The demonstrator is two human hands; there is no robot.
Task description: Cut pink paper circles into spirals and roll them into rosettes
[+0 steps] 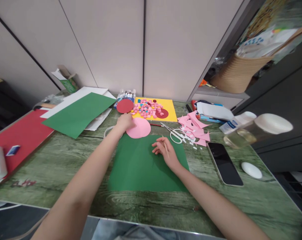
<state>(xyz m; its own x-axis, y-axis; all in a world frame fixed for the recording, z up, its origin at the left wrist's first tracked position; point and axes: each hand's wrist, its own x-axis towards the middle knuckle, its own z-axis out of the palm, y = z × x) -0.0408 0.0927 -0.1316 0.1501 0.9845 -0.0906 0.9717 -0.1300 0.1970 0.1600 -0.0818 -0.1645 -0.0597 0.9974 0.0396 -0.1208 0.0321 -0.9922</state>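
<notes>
My left hand [125,122] reaches forward and overlaps the left edge of the pink paper circles [139,128]. Its fingers curl down and away from view, so what they grip is hidden. Just beyond the knuckles is a red paper circle [125,106]. Above a green sheet [138,166], my right hand [166,153] has loosely bent fingers, with a thin pale stick [166,146] held across them. White-handled scissors [176,136] lie beyond the right hand, beside pink paper scraps [194,128]. A white ring [108,130] is partly covered by my left wrist.
Pink pompoms [147,109] and another red circle [163,113] lie on a yellow sheet [171,108]. Left are a green sheet [79,113] and a red sheet [23,133]. Right are a phone [225,163], a white oval object [251,170] and a clear cup [241,135]. Cabinet panels [103,43] stand behind.
</notes>
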